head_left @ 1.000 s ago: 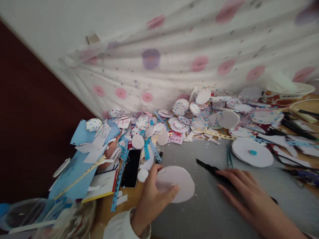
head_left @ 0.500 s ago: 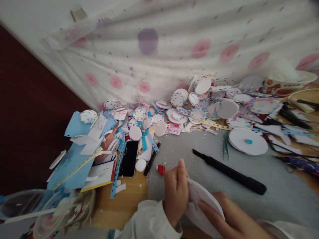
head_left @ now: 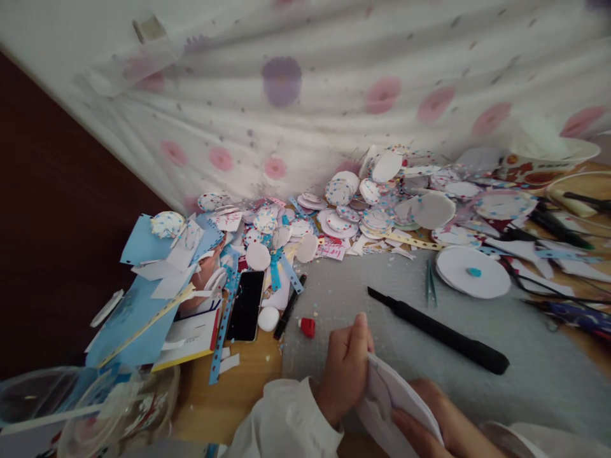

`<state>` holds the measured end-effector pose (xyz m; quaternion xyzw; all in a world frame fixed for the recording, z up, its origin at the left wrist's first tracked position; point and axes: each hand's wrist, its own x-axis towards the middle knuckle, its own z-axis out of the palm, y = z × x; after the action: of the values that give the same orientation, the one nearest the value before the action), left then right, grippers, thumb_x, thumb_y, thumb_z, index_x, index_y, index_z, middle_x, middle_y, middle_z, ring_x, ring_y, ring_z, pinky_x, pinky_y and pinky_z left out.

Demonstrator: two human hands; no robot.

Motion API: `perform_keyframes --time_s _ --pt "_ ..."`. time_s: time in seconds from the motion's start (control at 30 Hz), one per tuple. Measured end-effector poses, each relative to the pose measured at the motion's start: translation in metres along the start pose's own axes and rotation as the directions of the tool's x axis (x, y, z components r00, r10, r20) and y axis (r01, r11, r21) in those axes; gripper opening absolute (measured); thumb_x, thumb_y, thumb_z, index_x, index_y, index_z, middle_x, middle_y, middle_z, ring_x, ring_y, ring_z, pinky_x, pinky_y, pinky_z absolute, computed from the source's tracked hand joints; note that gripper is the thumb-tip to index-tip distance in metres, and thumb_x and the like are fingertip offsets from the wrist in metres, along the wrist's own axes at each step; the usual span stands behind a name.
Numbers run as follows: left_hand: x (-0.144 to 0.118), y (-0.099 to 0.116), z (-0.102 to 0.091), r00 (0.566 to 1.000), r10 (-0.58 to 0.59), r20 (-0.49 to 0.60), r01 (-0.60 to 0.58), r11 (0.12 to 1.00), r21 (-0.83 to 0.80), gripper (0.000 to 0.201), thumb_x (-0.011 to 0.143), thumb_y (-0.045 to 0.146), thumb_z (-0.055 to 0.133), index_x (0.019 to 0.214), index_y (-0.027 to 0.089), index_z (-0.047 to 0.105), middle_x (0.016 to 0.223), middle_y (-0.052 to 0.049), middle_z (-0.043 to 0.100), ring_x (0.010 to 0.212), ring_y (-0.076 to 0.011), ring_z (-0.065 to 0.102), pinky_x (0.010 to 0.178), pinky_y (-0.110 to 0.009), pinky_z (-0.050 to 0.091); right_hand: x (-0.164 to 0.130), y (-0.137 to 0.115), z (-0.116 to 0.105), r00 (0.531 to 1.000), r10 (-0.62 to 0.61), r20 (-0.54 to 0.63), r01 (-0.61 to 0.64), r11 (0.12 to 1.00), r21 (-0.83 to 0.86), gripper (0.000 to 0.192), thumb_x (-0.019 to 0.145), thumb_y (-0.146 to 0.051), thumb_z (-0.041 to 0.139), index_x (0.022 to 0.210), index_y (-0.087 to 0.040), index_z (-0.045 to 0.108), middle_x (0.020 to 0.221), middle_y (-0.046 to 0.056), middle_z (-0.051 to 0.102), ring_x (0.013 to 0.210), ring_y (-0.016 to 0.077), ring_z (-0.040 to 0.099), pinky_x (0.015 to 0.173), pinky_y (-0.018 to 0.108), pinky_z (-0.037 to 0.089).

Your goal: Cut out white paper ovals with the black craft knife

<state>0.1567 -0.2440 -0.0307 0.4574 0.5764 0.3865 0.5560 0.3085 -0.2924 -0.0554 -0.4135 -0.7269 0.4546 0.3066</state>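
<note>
A round white paper disc (head_left: 389,407), apparently of several layers, is tilted up between my two hands at the bottom of the view. My left hand (head_left: 346,369) grips its left edge, thumb pointing up. On the disc's right side, the fingers of my right hand (head_left: 429,413) pinch the rim, partly cut off by the lower frame edge. Beyond my hands a black utility knife (head_left: 439,331) lies on the grey cutting mat (head_left: 344,286). A small red piece (head_left: 307,327) rests left of it, near my left hand.
Heaped paper discs and scraps (head_left: 344,216) line the back. Tweezers (head_left: 431,284) lie by a white disc (head_left: 472,272) bearing a blue bit. A phone (head_left: 245,305), a black pen (head_left: 290,308) and blue card (head_left: 138,324) are left; clear plastic tubs (head_left: 100,407) stand lower left.
Both hands have shifted slightly right and down with the disc still held between them. The things on the table stay in place, apart from a slight view shift.
</note>
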Motion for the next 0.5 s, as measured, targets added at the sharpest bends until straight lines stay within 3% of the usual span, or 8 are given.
perform_keyframes --time_s 0.13,0.3,0.4,0.47,0.5 --pt "0.008 -0.008 0.002 0.999 -0.025 0.047 0.026 0.999 -0.023 0.064 0.087 0.075 0.034 0.049 0.023 0.035 0.047 0.005 0.032 0.047 -0.0108 0.031 0.052 -0.029 0.028 0.009 -0.010 0.001 0.999 -0.045 0.021 0.045 0.999 -0.017 0.049 0.099 -0.051 0.032 0.073 -0.024 0.064 0.064 0.003 0.066 0.056 0.0158 0.062 0.051 0.023 0.053" --pt "0.027 -0.011 0.000 0.999 0.043 0.012 -0.043 0.999 0.001 0.059 0.092 0.066 0.030 0.052 0.023 0.038 0.050 0.004 0.037 0.051 -0.0130 0.038 0.057 -0.029 0.035 0.029 -0.020 -0.008 0.997 0.055 -0.045 -0.057 0.997 -0.060 0.046 0.098 -0.051 0.036 0.072 -0.023 0.063 0.063 0.001 0.065 0.056 0.0155 0.060 0.053 0.024 0.053" --pt "0.029 0.002 -0.011 0.966 0.256 -0.040 -0.252 0.964 0.090 0.042 0.096 0.051 0.038 0.076 0.020 0.057 0.079 -0.004 0.059 0.080 -0.0183 0.055 0.079 -0.031 0.042 0.043 -0.015 -0.022 0.994 0.060 -0.092 -0.071 0.989 -0.127 0.038 0.097 -0.046 0.041 0.072 -0.024 0.059 0.062 -0.001 0.062 0.055 0.0154 0.055 0.053 0.026 0.050" --pt "0.024 0.012 -0.020 0.883 0.456 -0.110 -0.425 0.877 0.225 0.022 0.093 0.041 0.049 0.094 0.020 0.058 0.098 -0.006 0.060 0.096 -0.0199 0.054 0.089 -0.033 0.041 0.050 -0.008 -0.030 0.992 0.069 -0.107 -0.086 0.984 -0.156 0.032 0.097 -0.042 0.042 0.076 -0.024 0.058 0.066 -0.001 0.062 0.057 0.0154 0.055 0.056 0.028 0.049" --pt "0.021 0.015 -0.023 0.853 0.509 -0.113 -0.463 0.840 0.284 0.017 0.090 0.037 0.055 0.093 0.021 0.057 0.096 -0.005 0.059 0.094 -0.0195 0.054 0.087 -0.032 0.041 0.053 -0.005 -0.033 0.991 0.072 -0.108 -0.090 0.981 -0.170 0.030 0.097 -0.040 0.042 0.077 -0.023 0.058 0.067 -0.001 0.062 0.058 0.0154 0.054 0.057 0.029 0.049"
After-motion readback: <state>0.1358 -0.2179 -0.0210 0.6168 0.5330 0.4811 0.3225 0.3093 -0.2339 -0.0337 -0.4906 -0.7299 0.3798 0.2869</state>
